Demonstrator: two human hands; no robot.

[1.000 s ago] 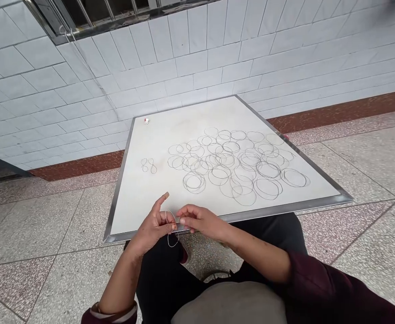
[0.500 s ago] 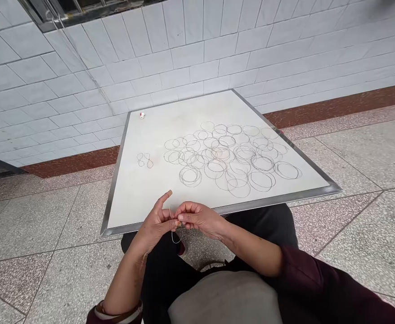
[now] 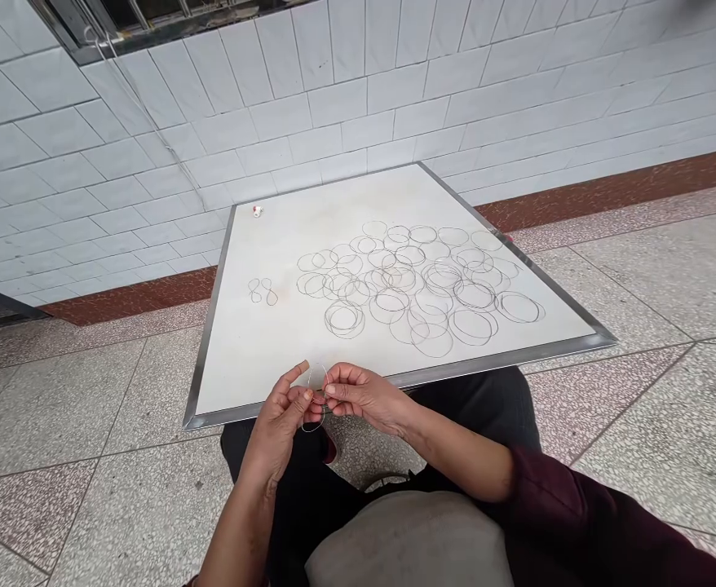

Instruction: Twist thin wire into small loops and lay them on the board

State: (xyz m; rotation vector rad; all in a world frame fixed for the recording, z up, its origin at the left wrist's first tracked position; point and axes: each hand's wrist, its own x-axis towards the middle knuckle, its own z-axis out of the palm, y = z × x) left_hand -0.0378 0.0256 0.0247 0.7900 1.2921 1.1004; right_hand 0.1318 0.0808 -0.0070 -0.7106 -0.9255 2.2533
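Observation:
Between both hands, over the near table edge, is a thin wire loop [image 3: 312, 430] twisted into a figure-eight. My left hand [image 3: 281, 416] pinches it near the middle with thumb and fingers, the index finger stretched out. My right hand [image 3: 361, 394] grips the loop from the other side between thumb and fingertips. Fingers hide the crossing of the wire. Many thin wire rings [image 3: 431, 285] lie overlapping on the white table [image 3: 333, 196]. Two wire figure-eights [image 3: 263, 292] lie side by side on the table's left part.
A small white and red object [image 3: 258, 211] sits at the table's far left corner. The table has a metal rim [image 3: 517, 359] and stands near a white tiled wall [image 3: 339, 106]. Below are my dark-trousered legs [image 3: 480, 416] and the speckled floor [image 3: 150, 408].
My left hand has turned and its index finger has lowered slightly. The wire loop has shifted a little up and left, with its upper part now showing rounder between the hands.

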